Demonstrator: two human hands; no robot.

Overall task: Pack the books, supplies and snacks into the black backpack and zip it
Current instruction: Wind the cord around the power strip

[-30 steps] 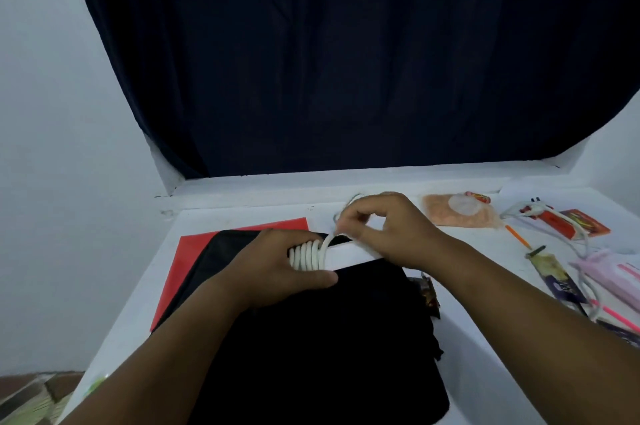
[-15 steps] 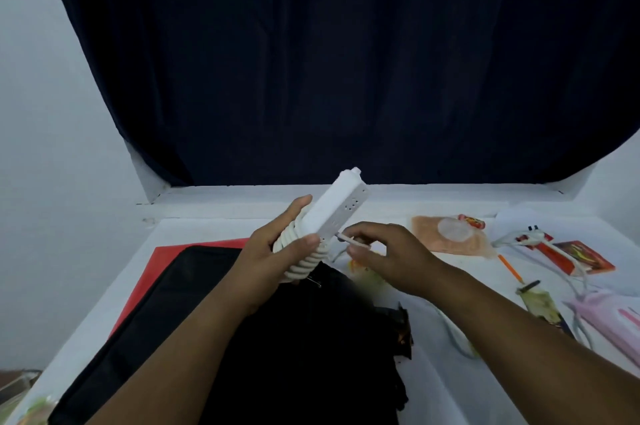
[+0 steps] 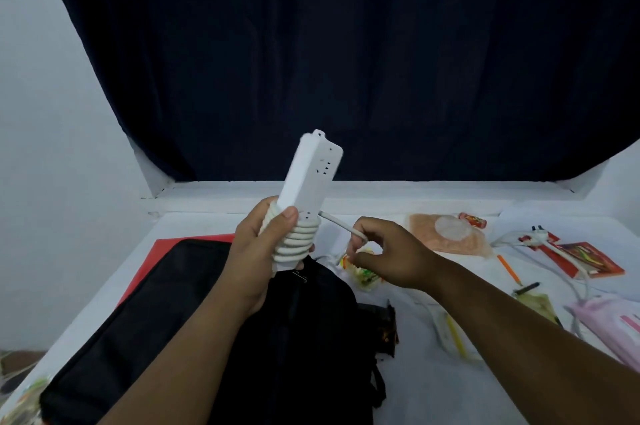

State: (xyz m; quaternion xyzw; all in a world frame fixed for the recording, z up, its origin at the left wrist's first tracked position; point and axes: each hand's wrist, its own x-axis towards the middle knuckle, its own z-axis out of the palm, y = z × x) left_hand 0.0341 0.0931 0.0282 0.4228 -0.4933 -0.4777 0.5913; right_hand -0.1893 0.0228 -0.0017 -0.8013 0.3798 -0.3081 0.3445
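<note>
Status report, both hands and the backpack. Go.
Left hand grips coiled power strip. Right hand pinches its cord end. Black backpack below on table, nothing blocking.

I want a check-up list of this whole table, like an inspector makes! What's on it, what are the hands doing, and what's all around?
Surface: white table, mostly covered with things.
Job's things: black backpack lies flat; white power strip held upright above it.
Clutter: red sheet under the backpack; orange pouch, red packets, pink pack and pencils on the right.
Grippers: left hand grips the strip's coiled end; right hand pinches the loose cord.
Cables: white cord wound round the strip; another white cable lies at right.
Surroundings: dark curtain, white walls.
</note>
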